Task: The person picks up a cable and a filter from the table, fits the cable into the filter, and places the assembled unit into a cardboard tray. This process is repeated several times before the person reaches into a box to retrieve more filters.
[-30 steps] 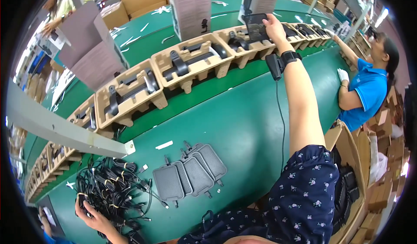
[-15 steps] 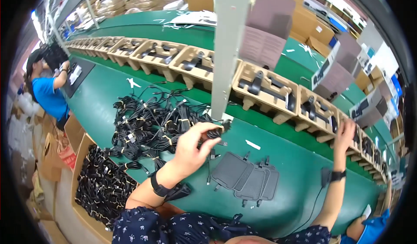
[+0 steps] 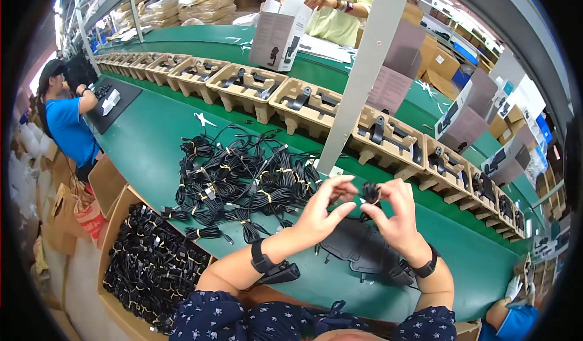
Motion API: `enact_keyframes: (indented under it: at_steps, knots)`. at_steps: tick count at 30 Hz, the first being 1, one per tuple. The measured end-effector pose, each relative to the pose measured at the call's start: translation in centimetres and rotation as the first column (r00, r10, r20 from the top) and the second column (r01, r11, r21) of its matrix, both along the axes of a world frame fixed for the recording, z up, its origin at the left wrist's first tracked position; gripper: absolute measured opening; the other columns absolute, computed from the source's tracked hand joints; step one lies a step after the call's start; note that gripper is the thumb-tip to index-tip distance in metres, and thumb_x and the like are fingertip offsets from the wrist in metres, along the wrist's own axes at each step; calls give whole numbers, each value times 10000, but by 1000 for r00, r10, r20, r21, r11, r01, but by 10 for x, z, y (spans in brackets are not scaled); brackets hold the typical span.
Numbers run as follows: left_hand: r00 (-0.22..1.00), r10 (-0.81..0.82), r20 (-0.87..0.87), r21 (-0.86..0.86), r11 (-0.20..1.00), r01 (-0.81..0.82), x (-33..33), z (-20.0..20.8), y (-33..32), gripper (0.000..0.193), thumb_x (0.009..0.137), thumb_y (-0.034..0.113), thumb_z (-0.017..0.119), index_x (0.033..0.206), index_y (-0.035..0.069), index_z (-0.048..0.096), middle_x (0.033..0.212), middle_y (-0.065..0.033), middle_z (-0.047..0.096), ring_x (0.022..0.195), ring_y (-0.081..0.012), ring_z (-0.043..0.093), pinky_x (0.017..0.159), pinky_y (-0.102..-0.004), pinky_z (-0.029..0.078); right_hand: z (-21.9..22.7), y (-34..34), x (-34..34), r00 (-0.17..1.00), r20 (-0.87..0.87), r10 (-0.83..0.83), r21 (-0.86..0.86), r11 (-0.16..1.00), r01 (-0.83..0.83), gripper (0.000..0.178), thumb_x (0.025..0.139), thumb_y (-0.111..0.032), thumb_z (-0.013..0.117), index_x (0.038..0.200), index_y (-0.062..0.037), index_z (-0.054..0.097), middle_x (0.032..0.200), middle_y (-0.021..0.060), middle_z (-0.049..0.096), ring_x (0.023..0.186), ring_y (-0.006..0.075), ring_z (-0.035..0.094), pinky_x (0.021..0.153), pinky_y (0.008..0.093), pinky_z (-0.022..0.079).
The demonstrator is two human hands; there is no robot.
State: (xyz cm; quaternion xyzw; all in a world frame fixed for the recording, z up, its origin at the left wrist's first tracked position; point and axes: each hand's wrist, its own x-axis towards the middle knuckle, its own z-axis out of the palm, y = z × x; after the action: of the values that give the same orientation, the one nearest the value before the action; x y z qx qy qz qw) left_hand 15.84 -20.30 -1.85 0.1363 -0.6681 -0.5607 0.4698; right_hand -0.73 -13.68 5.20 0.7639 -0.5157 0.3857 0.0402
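I am looking down at a factory packing line. A long green workbench [image 3: 152,128] runs from near right to far left, and a row of moulded pulp trays [image 3: 243,89] with black parts sits along it. A pile of bundled black cables [image 3: 243,183] lies on the bench, and a cardboard box of more cables [image 3: 146,268] stands near left. Opened grey product cartons [image 3: 276,37] stand behind the trays. Other workers stand at stations far left [image 3: 67,125] and across the bench [image 3: 334,7].
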Motion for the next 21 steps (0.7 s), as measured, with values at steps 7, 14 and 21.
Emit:
enact_keyframes:
  at_steps: [7,14,21]
  knots:
    - [675,-723,-145,471,549,690,-17,-4,19,402,976,286,369,1271,14,350,882,-102,609,645,-108,580,619,-220,456,-5,3,19,386,921,52,131,892,-432,171,916,-114,507,1048,-52,418,805,69,554,741,152,563,692,275,466]
    - [602,-791,-110,570,446,690,-14,-19,14,218,945,277,479,952,64,526,553,62,360,440,-20,258,385,-200,194,-1,22,2,288,957,-41,157,908,-389,166,930,-230,502,981,-75,472,701,19,485,511,85,433,452,207,352]
    - [709,-700,-85,612,525,591,-7,-12,24,245,912,57,455,1152,104,453,744,-2,485,587,-51,428,507,-187,323,-31,51,12,995,-73,66,180,982,-52,383,747,-98,653,1098,-23,520,1140,191,548,880,355,597,681,391,498]
